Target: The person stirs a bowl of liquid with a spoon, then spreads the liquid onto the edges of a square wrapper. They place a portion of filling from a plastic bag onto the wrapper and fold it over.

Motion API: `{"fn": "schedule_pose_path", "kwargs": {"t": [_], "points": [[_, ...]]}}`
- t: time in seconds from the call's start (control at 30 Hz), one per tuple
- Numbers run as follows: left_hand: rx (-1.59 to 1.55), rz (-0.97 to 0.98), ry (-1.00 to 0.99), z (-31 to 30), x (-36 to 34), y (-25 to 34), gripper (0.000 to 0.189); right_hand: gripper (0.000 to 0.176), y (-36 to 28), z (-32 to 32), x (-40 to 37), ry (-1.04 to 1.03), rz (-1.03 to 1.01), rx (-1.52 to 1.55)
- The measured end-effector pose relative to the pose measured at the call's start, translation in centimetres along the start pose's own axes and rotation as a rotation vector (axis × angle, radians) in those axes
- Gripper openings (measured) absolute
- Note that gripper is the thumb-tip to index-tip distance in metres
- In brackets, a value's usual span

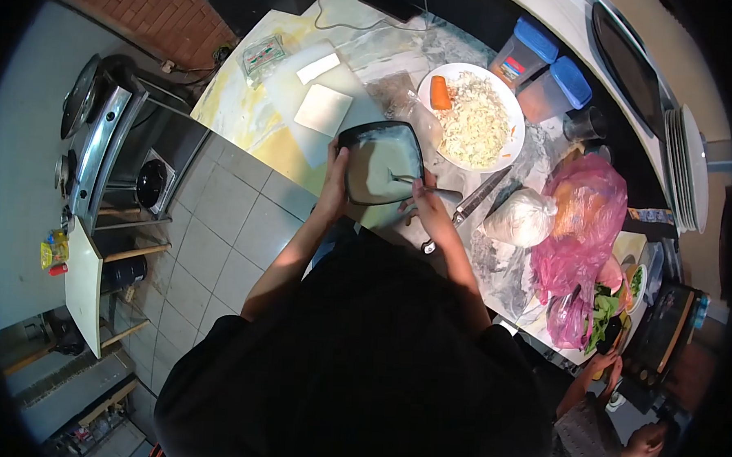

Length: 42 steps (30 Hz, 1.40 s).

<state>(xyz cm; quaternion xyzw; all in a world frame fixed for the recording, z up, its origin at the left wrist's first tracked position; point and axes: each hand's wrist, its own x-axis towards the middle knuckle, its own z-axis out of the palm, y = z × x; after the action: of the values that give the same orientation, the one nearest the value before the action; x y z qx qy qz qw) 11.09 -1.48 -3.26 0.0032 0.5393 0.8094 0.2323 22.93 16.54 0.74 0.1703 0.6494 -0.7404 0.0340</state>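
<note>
left hand point(334, 180) gripping dark bowl point(381, 127) at centre, right hand point(430, 212) holding utensil point(447, 194), blue-lidded tub point(517, 54) upper right, label point(512, 69) illegible

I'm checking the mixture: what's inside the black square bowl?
The black square bowl holds pale liquid, with a grey, long-handled utensil held in it by the right hand. Anything beneath the liquid's surface is covered.

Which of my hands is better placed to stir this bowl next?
Right hand, probably: it holds the utensil dipping into the pale mixture, while the left hand holds the dark bowl.
</note>
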Motion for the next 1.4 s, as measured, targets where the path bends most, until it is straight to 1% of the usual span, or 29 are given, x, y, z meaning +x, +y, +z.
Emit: {"fn": "schedule_pose_path", "kwargs": {"t": [0.03, 0.1, 0.17, 0.2, 0.23, 0.27, 0.3, 0.37, 0.4, 0.43, 0.5, 0.57, 0.63, 0.7, 0.77, 0.83, 0.87, 0.9, 0.93, 0.97, 1.03, 1.07, 1.1, 1.13, 1.17, 1.23, 1.27, 1.3, 1.4], "points": [[0.089, -0.006, -0.044, -0.9, 0.6, -1.4, 0.066, 0.055, 0.8, 0.0, 0.0, 0.006, -0.002, 0.008], [0.135, -0.009, -0.105, -0.4, 0.4, -1.4, 0.07, 0.056, 1.8, -0.1, -0.2, 0.066, 0.119, 0.154], [0.292, 0.024, -0.06, 1.3, -0.7, -0.9, 0.071, 0.056, 2.8, -1.2, -0.4, 0.056, 0.081, 0.104], [0.538, 0.158, -0.043, 1.6, -0.3, -1.2, 0.063, 0.055, 3.4, -1.2, -0.2, 0.105, -0.03, -0.049], [0.543, 0.159, -0.044, 1.7, -0.3, -1.5, 0.063, 0.055, 4.0, -1.2, 0.1, 0.152, -0.142, -0.203], [0.605, 0.171, -0.037, 1.8, -0.6, -1.8, 0.062, 0.054, 4.7, -1.2, -0.5, 0.184, -0.063, -0.093], [0.667, 0.184, -0.031, 2.4, -0.8, -1.4, 0.061, 0.054, 4.9, -1.3, -0.4, 0.183, -0.064, -0.089], [0.676, 0.17, -0.024, 2.6, -0.5, -1.4, 0.06, 0.055, 5.4, -1.5, -0.2, 0.179, 0.112, 0.049], [0.715, 0.202, -0.031, 2.2, 0.0, -2.0, 0.06, 0.054, 7.2, -1.4, 0.7, 0.301, -0.164, -0.11], [0.755, 0.237, -0.039, 1.6, 0.7, -2.8, 0.061, 0.053, 5.9, -1.7, 0.1, 0.328, -0.018, -0.166], [0.75, 0.261, -0.057, 0.2, 2.5, -4.8, 0.062, 0.052, 6.1, -2.9, 0.7, 0.245, -0.039, -0.154], [0.742, 0.286, -0.074, -0.4, 3.1, -4.9, 0.064, 0.051, 6.4, -3.2, 1.1, 0.256, -0.059, -0.157], [0.832, 0.176, -0.151, -0.8, 2.9, -3.4, 0.065, 0.05, 7.6, -3.4, 1.7, 0.265, -0.079, -0.162], [0.769, 0.186, -0.089, -0.2, 3.1, -2.1, 0.062, 0.048, 9.2, -3.1, 2.2, 0.4, -0.174, -0.152], [0.705, 0.205, -0.031, 0.2, 3.2, -0.2, 0.059, 0.042, 4.9, -2.4, 0.2, 0.407, -0.199, -0.159], [0.653, 0.16, 0.123, -0.6, 3.0, 2.7, 0.047, 0.035, 1.3, -1.4, -2.6, 0.388, -0.02, -0.153], [0.673, 0.266, 0.143, -1.2, 3.2, 4.1, 0.042, 0.035, 0.0, -1.1, -3.5, 0.392, -0.025, -0.147], [0.648, 0.337, 0.148, -2.3, 4.1, 5.2, 0.037, 0.03, -1.1, -1.0, -4.4, 0.475, -0.154, -0.391], [0.729, 0.402, 0.198, -3.8, 5.3, 5.9, 0.034, 0.026, -2.2, -0.7, -4.8, 0.554, -0.28, -0.637], [0.778, 0.408, 0.257, -5.1, 6.9, 6.7, 0.034, 0.026, -3.1, -0.2, -4.9, 0.559, -0.278, -0.635], [0.952, 0.379, 0.253, -7.7, 10.2, 8.7, 0.038, 0.021, -5.5, 0.9, -4.8, 0.546, -0.222, -0.612], [0.948, 0.382, 0.245, -8.4, 12.1, 9.3, 0.038, 0.019, -7.1, 1.9, -4.3, 0.537, -0.202, -0.508], [1.057, 0.432, 0.183, -9.0, 13.9, 10.0, 0.04, 0.019, -7.8, 2.8, -3.4, 0.545, -0.205, -0.509], [1.167, 0.48, 0.119, -9.6, 15.8, 10.5, 0.043, 0.019, -8.3, 3.7, -2.3, 0.527, -0.298, -0.518], [1.168, 0.482, 0.111, -10.0, 17.6, 10.8, 0.043, 0.019, -8.8, 4.7, -1.3, 0.509, -0.388, -0.524], [1.402, 0.721, 0.024, -10.3, 20.8, 10.9, 0.05, 0.018, -9.9, 7.1, 0.3, 0.516, -0.383, -0.498], [1.431, 0.616, -0.015, -10.3, 22.1, 11.0, 0.058, 0.018, -10.4, 8.1, 1.2, 0.51, -0.389, -0.49], [1.424, 0.625, -0.029, -10.0, 23.0, 11.3, 0.058, 0.018, -10.9, 9.1, 2.0, 0.506, -0.397, -0.481], [1.591, 0.309, -0.16, -8.6, 24.7, 11.7, 0.06, 0.016, -12.0, 12.0, 3.7, 0.53, -0.321, -0.419]]}}
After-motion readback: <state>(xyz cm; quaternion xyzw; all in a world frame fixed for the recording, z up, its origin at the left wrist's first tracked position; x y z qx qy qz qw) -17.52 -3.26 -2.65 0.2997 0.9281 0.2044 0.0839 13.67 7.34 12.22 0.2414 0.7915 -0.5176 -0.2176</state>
